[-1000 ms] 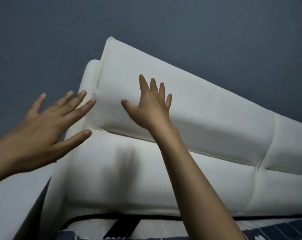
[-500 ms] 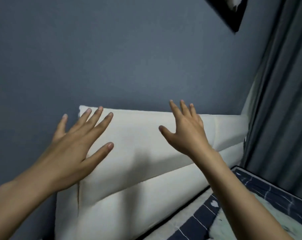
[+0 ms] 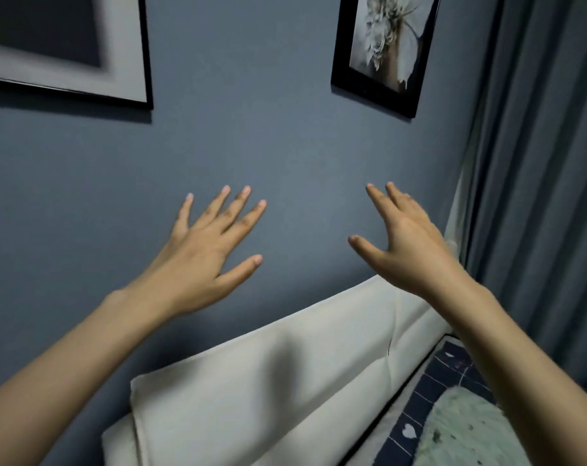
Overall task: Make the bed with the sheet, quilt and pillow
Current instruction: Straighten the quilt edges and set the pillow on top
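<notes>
I see the left hand (image 3: 201, 260) raised, fingers spread, holding nothing, the white padded headboard (image 3: 268, 391) below it, the right hand (image 3: 409, 250) likewise splayed and empty, with the dark patterned sheet (image 3: 429, 388) and pale green quilt (image 3: 466, 432) below its forearm.

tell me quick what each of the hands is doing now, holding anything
Left hand: open, fingers spread, holding nothing.
Right hand: open, fingers extended, holding nothing.
</notes>
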